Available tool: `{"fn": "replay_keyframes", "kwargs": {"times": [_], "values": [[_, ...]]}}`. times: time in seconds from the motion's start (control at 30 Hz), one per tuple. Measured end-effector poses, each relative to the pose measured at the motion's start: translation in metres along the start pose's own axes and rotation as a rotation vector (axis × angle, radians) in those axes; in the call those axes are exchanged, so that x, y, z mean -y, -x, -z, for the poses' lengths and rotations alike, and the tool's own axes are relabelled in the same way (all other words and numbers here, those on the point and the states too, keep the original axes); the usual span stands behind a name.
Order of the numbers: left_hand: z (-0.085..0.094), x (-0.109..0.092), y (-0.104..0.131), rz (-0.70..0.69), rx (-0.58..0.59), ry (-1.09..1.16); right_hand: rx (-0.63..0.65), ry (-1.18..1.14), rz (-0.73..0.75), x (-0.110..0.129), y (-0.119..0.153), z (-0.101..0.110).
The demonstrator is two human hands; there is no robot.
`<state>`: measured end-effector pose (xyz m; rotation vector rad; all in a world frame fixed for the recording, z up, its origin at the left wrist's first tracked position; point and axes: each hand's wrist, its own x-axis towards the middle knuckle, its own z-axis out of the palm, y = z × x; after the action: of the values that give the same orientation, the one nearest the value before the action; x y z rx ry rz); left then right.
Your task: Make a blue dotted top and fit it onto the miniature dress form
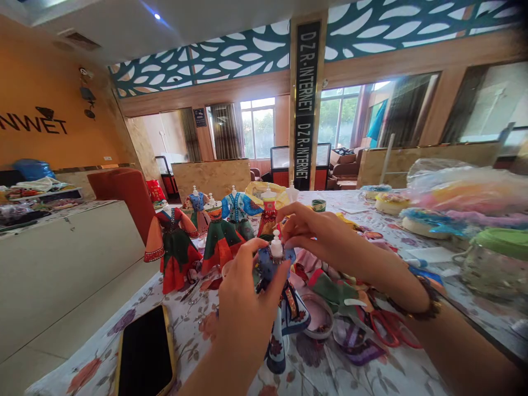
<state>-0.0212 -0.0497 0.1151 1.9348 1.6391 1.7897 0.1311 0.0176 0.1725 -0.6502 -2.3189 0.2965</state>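
Observation:
A headless doll figure in a blue dress (289, 313) stands upright in front of me, with a white neck peg (276, 247) at its top. My left hand (245, 291) is closed around the doll's upper body, thumb in front and fingers on the left side. At the doll's right shoulder, my right hand (311, 234) has its fingertips pinched together close to the collar (275, 259). Whatever lies between those fingertips is too small to make out. Part of the bodice is hidden behind my left thumb.
Several dressed doll figures (175, 247) stand behind on the flowered tablecloth (206, 330). A phone (146, 352) lies at front left. To the right are a small round tub (319, 316), red-handled scissors (390, 330), fabric scraps (336, 291) and a green-lidded jar (495, 269).

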Motion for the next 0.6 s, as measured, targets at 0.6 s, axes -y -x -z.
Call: {"fn": "replay_keyframes", "kwargs": {"times": [0.6], "values": [[-0.008, 0.019, -0.010, 0.059, 0.149, 0.453, 0.006, 0.082, -0.023, 0.008, 0.003, 0.005]]}}
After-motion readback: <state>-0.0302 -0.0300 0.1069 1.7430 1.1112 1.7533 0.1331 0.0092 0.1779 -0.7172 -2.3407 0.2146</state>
